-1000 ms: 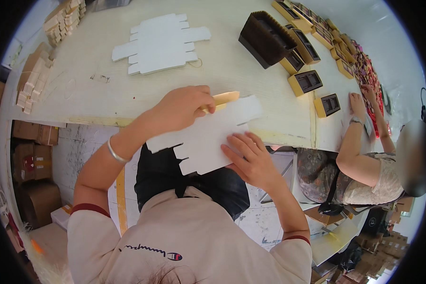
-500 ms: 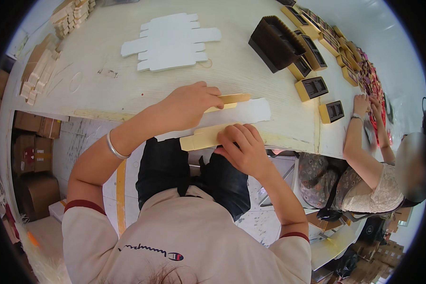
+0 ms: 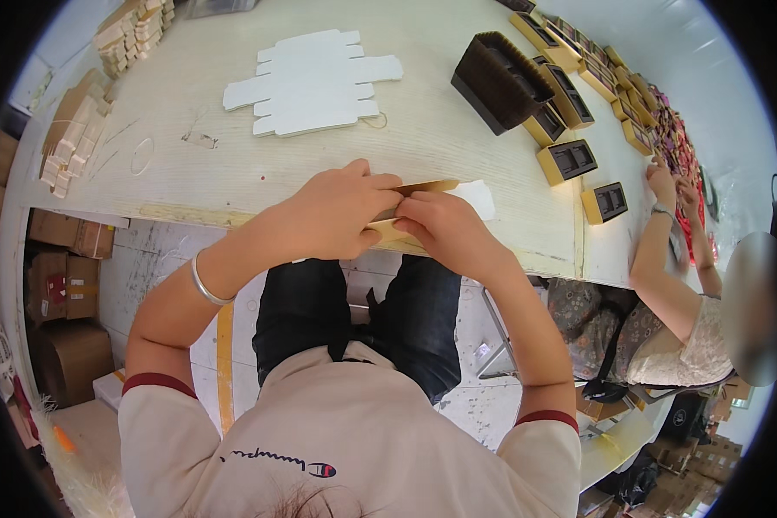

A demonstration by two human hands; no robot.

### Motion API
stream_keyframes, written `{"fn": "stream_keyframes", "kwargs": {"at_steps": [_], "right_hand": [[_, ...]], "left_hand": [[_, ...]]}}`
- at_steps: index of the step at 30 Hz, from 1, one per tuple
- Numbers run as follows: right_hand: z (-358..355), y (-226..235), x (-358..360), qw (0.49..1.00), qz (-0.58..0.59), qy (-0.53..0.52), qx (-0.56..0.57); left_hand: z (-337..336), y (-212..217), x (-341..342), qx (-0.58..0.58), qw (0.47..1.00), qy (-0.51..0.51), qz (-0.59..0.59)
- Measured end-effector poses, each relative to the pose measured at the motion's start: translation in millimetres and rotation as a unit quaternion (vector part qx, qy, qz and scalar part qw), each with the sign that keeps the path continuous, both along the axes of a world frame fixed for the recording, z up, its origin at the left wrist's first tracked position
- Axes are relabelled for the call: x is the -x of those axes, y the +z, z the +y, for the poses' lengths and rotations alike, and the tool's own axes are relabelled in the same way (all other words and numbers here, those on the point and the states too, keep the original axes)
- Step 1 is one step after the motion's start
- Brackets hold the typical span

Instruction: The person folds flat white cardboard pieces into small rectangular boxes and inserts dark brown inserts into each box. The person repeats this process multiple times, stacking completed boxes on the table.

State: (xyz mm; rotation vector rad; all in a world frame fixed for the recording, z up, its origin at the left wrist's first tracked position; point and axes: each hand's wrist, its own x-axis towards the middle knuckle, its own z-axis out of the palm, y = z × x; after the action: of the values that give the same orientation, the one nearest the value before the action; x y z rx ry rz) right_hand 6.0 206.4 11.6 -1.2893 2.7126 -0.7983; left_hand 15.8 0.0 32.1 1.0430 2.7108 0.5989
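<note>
At the table's front edge, both hands are on a gold cardboard box (image 3: 429,186), its long sides folded up and its inside dark between my fingers. My left hand (image 3: 341,211) grips the box from the left, fingers on the far wall and thumb at the near wall. My right hand (image 3: 453,231) is bent over the right part, its fingertips pinched together at the box's opening beside the left fingers. What those fingertips hold, if anything, is hidden. A white card piece (image 3: 477,198) sticks out to the right, under or behind the box.
Flat white die-cut cards (image 3: 315,82) lie stacked farther back. A dark brush-like block (image 3: 502,82) stands among gold boxes with dark inserts (image 3: 568,160) on the right. Folded pale card strips (image 3: 78,142) line the left edge. A co-worker (image 3: 678,319) sits at the right, hands near red items.
The two separate gold walls have come together under my hands. My right hand moved up from the near wall to the box's opening; my left hand shifted slightly down around it.
</note>
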Motion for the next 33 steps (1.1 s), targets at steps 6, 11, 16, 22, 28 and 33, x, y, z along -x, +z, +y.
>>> {"fn": "stream_keyframes", "kwargs": {"at_steps": [6, 11, 16, 22, 28, 33], "right_hand": [[-2.5, 11.8, -26.4, 0.989, 0.146, 0.001, -0.022], [24.9, -9.7, -18.0, 0.987, -0.067, 0.038, 0.143], [30.5, -12.3, -20.6, 0.975, -0.115, 0.023, 0.188], [12.4, -17.0, -19.4, 0.983, -0.028, 0.005, 0.181], [10.0, -8.4, -27.0, 0.983, -0.109, -0.035, 0.141], [9.4, -0.7, -29.2, 0.956, -0.237, -0.048, 0.165]], "left_hand": [[25.6, -13.6, -9.4, -0.007, 0.991, 0.130, 0.005], [2.3, 5.5, -9.9, -0.163, 0.981, 0.016, -0.105], [-22.3, -17.8, -7.2, -0.147, 0.984, -0.100, -0.007], [0.7, -36.4, -8.0, -0.221, 0.972, -0.060, 0.045], [21.3, -28.4, -20.1, -0.273, 0.957, 0.074, -0.055], [21.5, -32.0, -20.8, -0.278, 0.950, 0.097, -0.104]]}}
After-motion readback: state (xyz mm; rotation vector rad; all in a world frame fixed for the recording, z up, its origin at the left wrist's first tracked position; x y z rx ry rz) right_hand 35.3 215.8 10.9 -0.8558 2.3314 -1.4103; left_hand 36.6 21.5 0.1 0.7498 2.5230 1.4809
